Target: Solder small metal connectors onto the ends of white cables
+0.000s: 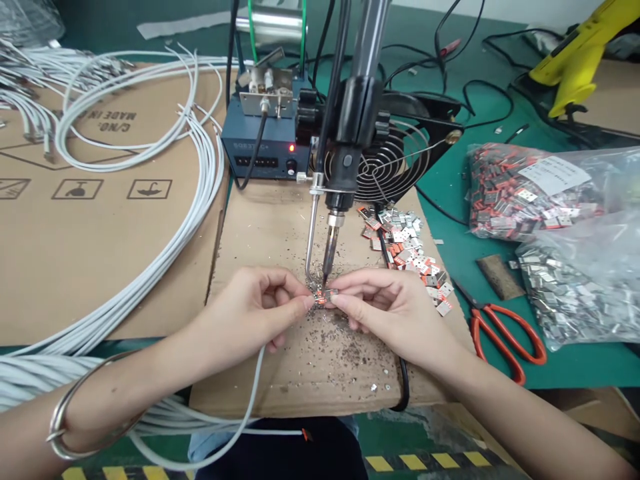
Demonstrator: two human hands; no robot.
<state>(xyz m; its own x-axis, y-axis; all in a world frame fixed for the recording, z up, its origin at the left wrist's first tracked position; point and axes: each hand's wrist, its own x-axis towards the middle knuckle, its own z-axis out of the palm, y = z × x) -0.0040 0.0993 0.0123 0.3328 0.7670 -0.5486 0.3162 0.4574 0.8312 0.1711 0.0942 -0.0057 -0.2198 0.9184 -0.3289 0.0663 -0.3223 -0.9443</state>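
My left hand (pixel 275 303) pinches the end of a white cable (pixel 256 383), which hangs down from the fingers toward my lap. Between finger and thumb of my right hand (pixel 380 303) is a small USB connector (pixel 329 295), metal with an orange insert. The cable end and the connector meet under the tip of a soldering iron (pixel 330 250), mounted upright on a stand. Beside the tip comes down a thin metal solder feed tube (pixel 311 240). My fingertips hide part of the joint.
Loose USB connectors (pixel 400 243) lie right of the iron, near a fan (pixel 375 167). Orange-handled scissors (pixel 505 333) and bags of connectors (pixel 530 193) and metal shells (pixel 580 280) are farther right. A blue solder feeder (pixel 265 147) stands behind; bundled white cables (pixel 200 200) lie left.
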